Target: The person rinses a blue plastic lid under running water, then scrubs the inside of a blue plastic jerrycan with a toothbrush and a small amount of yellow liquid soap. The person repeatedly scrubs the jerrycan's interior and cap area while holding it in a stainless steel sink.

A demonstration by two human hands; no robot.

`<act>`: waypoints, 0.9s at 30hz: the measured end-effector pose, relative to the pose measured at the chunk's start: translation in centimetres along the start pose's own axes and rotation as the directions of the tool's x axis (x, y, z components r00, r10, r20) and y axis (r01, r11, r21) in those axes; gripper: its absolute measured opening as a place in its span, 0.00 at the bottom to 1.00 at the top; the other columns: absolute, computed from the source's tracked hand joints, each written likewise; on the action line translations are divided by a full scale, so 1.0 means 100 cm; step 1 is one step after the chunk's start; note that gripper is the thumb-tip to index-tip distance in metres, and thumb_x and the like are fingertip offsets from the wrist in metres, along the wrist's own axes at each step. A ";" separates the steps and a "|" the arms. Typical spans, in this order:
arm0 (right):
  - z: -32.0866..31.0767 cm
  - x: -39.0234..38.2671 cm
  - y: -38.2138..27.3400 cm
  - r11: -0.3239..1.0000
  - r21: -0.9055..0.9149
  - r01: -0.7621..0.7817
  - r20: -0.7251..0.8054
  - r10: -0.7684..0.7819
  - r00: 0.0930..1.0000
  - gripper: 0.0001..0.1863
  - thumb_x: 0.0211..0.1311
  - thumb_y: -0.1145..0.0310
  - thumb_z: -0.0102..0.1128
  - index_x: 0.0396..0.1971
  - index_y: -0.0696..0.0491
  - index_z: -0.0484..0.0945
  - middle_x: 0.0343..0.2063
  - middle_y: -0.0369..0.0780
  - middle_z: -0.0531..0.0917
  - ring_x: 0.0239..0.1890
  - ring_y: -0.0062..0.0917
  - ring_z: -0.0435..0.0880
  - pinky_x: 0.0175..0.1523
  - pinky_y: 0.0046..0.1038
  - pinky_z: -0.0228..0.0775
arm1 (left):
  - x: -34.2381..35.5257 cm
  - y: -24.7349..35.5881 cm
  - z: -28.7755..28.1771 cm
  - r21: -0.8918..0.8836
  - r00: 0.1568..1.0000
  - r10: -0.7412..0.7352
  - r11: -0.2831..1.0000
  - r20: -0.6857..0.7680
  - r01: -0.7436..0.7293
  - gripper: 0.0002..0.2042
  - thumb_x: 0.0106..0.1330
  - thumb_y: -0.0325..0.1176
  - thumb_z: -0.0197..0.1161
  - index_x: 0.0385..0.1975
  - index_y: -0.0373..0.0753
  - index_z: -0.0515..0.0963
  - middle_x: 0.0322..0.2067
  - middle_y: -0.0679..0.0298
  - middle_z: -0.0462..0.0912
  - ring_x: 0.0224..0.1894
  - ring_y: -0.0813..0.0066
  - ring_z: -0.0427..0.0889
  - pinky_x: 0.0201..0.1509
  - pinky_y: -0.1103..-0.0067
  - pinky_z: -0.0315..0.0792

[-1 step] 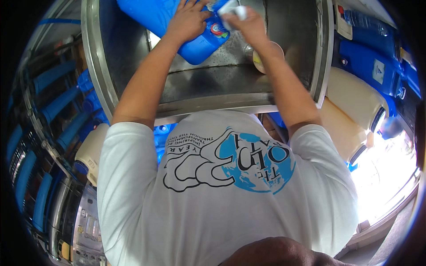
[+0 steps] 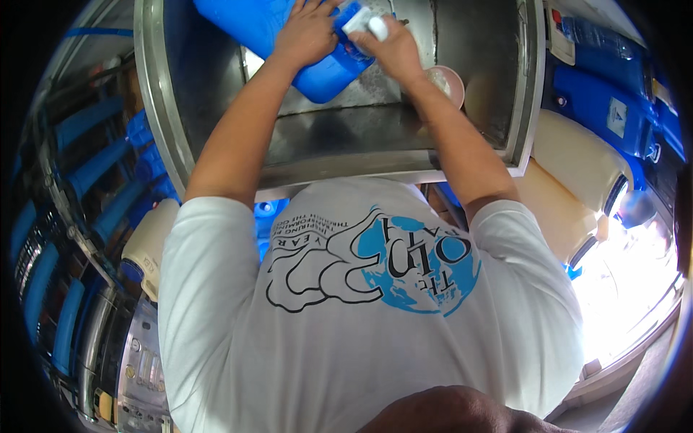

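Observation:
A blue plastic jerrycan (image 2: 323,83) lies slanted in a stainless steel sink (image 2: 339,160), and its far end runs out of the picture. My left hand (image 2: 309,36) rests on top of it, fingers spread flat over the plastic. Beside it, my right hand (image 2: 393,49) is closed around a white scrubber (image 2: 359,22), which sits against the can's right side. The scrubber's underside is hidden. A round pinkish bowl (image 2: 453,85) stands in the sink, partly covered by my right forearm.
Cream jerrycans (image 2: 577,155) and a blue jerrycan (image 2: 603,108) stand right of the sink. On the left are a rack with blue bars (image 2: 94,169) and another cream jerrycan (image 2: 150,249). The sink's raised metal rim (image 2: 346,175) runs in front of me.
My right hand has moved slightly left and nearer with the scrubber, over the patch where a label showed on the can. My left hand stays on the jerrycan.

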State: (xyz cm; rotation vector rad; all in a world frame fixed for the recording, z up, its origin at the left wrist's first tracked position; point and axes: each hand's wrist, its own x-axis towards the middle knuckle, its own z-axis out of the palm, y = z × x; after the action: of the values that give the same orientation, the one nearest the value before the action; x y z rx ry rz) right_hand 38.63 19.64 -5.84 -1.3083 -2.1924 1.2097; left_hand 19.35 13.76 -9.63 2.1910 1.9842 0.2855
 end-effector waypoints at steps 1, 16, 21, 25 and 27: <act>0.006 -0.010 0.004 0.993 0.099 -0.057 -0.014 0.059 0.998 0.26 0.54 0.49 0.74 0.39 0.58 0.82 0.33 0.44 0.87 0.34 0.29 0.85 0.42 0.31 0.76 | -0.003 0.004 -0.001 -0.025 1.000 -0.012 1.000 -0.002 0.012 0.15 0.58 0.34 0.60 0.43 0.44 0.86 0.62 0.53 0.73 0.70 0.49 0.63 0.75 0.53 0.50; 0.016 -0.026 0.020 0.998 0.052 -0.035 -0.008 0.036 0.999 0.26 0.52 0.49 0.75 0.41 0.56 0.84 0.35 0.47 0.88 0.38 0.37 0.88 0.45 0.35 0.78 | 0.013 -0.005 0.013 -0.057 0.991 -0.003 0.998 -0.133 -0.004 0.14 0.60 0.34 0.57 0.43 0.47 0.86 0.64 0.56 0.73 0.70 0.50 0.64 0.74 0.52 0.52; -0.004 -0.015 0.035 0.985 -0.141 -0.095 0.094 0.108 0.990 0.26 0.56 0.47 0.72 0.38 0.57 0.82 0.30 0.47 0.86 0.35 0.36 0.86 0.43 0.34 0.76 | 0.017 -0.011 0.023 -0.058 0.986 0.014 0.998 -0.168 -0.024 0.15 0.62 0.35 0.55 0.44 0.46 0.86 0.65 0.54 0.72 0.70 0.48 0.63 0.74 0.50 0.52; 0.015 -0.026 0.034 0.988 -0.111 -0.104 0.035 0.108 0.994 0.28 0.53 0.44 0.72 0.41 0.54 0.84 0.33 0.49 0.87 0.38 0.44 0.86 0.47 0.37 0.76 | 0.012 0.004 0.017 0.007 0.994 0.002 1.000 -0.109 -0.001 0.15 0.63 0.37 0.56 0.45 0.47 0.85 0.65 0.51 0.71 0.71 0.46 0.62 0.73 0.48 0.51; -0.010 -0.031 0.094 0.936 -0.291 -0.199 0.070 0.229 0.971 0.24 0.55 0.48 0.72 0.39 0.54 0.84 0.31 0.47 0.87 0.36 0.39 0.86 0.45 0.35 0.75 | 0.024 -0.004 0.023 0.051 0.990 0.024 0.999 -0.139 -0.017 0.15 0.62 0.41 0.59 0.45 0.47 0.85 0.66 0.49 0.70 0.71 0.44 0.61 0.73 0.47 0.50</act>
State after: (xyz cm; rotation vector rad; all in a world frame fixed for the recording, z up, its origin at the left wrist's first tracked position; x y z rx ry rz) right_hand 46.27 19.64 -12.22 -1.6715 -2.4174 1.0870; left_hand 19.80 16.21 -11.90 2.2813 2.0617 0.4068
